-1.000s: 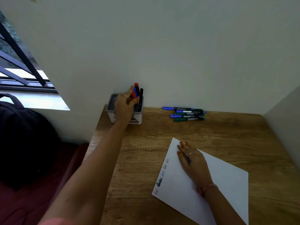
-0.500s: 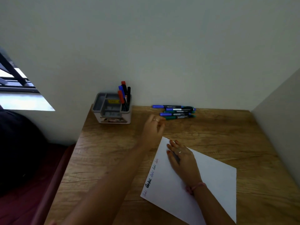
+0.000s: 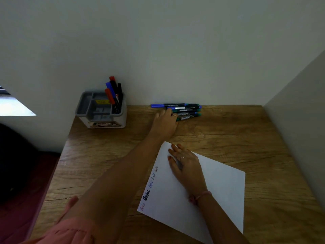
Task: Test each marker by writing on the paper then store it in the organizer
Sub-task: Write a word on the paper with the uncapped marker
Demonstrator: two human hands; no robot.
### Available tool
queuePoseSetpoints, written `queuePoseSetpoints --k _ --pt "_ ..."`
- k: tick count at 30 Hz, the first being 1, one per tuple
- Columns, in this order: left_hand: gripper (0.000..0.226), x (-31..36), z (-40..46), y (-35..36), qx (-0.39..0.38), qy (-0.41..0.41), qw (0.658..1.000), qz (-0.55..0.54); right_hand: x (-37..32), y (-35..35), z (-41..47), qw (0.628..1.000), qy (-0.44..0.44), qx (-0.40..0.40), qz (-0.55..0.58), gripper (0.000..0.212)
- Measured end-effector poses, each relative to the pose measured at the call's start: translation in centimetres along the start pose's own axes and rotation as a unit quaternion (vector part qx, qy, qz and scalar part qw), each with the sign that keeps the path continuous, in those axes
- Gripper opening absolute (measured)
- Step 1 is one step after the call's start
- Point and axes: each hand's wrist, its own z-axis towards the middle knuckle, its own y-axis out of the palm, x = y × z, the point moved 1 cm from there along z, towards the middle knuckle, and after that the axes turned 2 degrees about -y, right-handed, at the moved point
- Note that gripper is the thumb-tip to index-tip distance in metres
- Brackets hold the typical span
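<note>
While the wooden desk (image 3: 228, 138) is sitting in a pale-walled corner, the left hand (image 3: 164, 123) is touching the loose markers (image 3: 186, 110) by the wall; whether it is gripping one I cannot tell. The right hand (image 3: 186, 164) is lying flat, fingers spread, on the paper (image 3: 219, 182). The organizer (image 3: 101, 111) is holding four markers upright.

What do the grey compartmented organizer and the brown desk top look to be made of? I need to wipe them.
The grey compartmented organizer looks like moulded plastic: smooth matte walls, rounded corners. The brown desk top shows wood grain and crack lines; solid wood or printed laminate cannot be told apart.
</note>
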Motion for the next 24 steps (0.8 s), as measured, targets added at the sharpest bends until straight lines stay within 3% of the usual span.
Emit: queuePoseSetpoints --k 4,9,13,15,17,19,24 --pt "0.034 0.4 -0.1 -0.4 -0.050 -0.006 0.999 0.022 0.4 0.1 0.1 1.000 0.010 -0.006 0.014 0.046" --pt "0.029 -0.4 -1.7 -1.4 -0.086 -0.032 0.987 -0.134 0.3 -0.7 0.2 0.995 0.021 -0.005 0.094 0.031" --pt "0.025 -0.9 -5.8 -3.8 -0.091 -0.043 0.960 -0.261 -1.0 -2.7 0.2 0.964 0.122 -0.061 0.229 0.039" --pt "0.018 -0.9 -8.0 -4.5 -0.094 -0.044 0.948 -0.300 -2.1 -3.7 0.0 0.935 0.155 -0.043 0.317 0.038" --pt "0.019 -0.8 -9.9 -4.9 -0.117 -0.071 0.917 -0.374 -3.4 -4.5 0.0 0.917 0.146 -0.010 0.372 0.020" --pt "0.023 -0.7 -11.5 -5.4 -0.133 -0.073 0.882 -0.447 -4.8 -4.7 0.2 0.910 0.132 0.003 0.393 0.016" --pt "0.034 -0.8 -13.4 -6.9 -0.119 -0.033 0.870 -0.478 -6.5 -4.3 0.7 0.906 0.109 -0.002 0.409 0.014"
